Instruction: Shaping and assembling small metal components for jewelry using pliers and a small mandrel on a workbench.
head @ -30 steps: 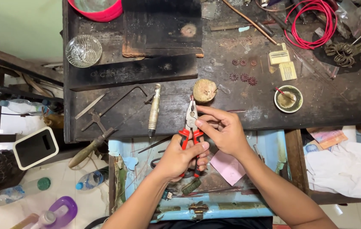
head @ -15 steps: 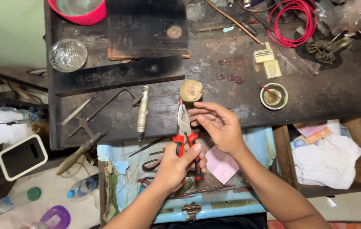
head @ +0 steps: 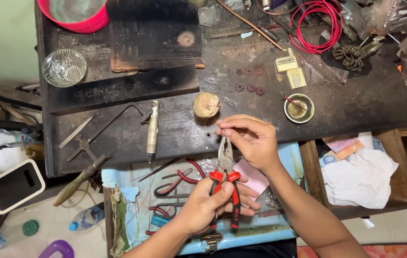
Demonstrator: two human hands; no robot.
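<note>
Pliers (head: 225, 179) with red handles sit clenched in the left hand (head: 208, 208), nose toward twelve o'clock; right hand (head: 251, 141) pinches something, perhaps wire, at their tip, below the wooden stump (head: 207, 104)

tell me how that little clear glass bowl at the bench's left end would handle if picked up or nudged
The glass bowl looks fragile and smooth, so probably slippery. It sits upright on a wide base, so a nudge would likely slide it, not tip it. It stands close to the bench edge, so a push leftward risks a fall.
</note>
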